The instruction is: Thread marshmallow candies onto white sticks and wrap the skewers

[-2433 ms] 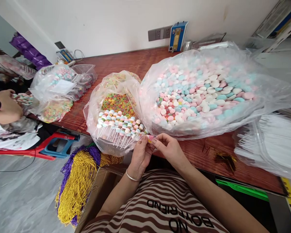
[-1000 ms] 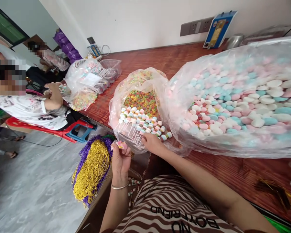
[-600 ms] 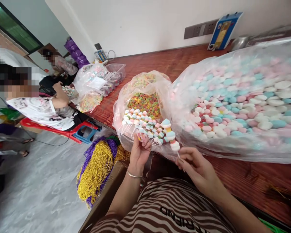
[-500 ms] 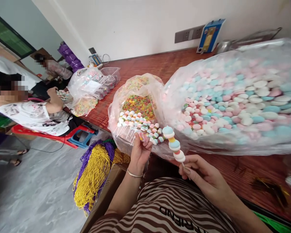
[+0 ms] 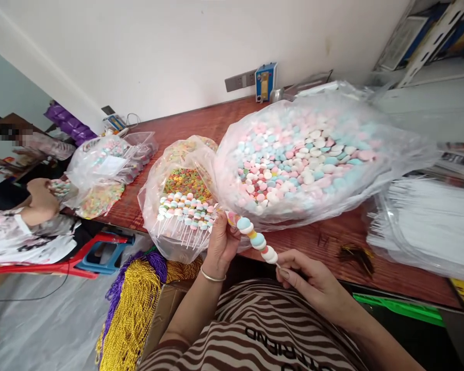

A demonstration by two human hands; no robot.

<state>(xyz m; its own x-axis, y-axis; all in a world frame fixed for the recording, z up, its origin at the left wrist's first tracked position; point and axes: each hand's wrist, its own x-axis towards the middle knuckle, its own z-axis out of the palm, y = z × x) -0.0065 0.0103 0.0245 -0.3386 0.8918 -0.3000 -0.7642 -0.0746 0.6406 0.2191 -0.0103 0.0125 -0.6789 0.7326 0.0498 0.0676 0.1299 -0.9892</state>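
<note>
Candy stick (image 5: 258,240): just below and right of the frame's centre, slanting from upper left to lower right; blue and white rounds with yellow and red bits between them, white stick end lowest.
Right hand (image 5: 305,278): lower right of centre, thumb and fingers pinching the bare end of the candy stick.
Left hand (image 5: 221,242): lower centre, a bangle at its wrist, thumb and fingers pinching a small pink-and-yellow piece (image 5: 232,218).
Just changed: about a second ago the right hand was at the stick ends in the middle bag (image 5: 149,203); half a second ago the candy stick stood apart from the pink-and-yellow piece. Now its top round lies right by that piece; whether they touch, I cannot tell.
What it means: as I judge it, one candy stick has been picked out of the bunch and brought together with the pink-and-yellow piece, with both hands occupied.
Loaded sticks (image 5: 187,210): left of centre, lying in rows in the middle bag, over small multicoloured bits (image 5: 185,181).
Large bag (image 5: 410,141): right of centre on the worktop (image 5: 301,241), holding pink, white and blue rounds.
White sticks (image 5: 417,221): right side, bundled in clear plastic.
Gold ties (image 5: 355,257): lower right, near the worktop's front edge.
Co-worker's arm (image 5: 42,203): far left, beside other bags.
</note>
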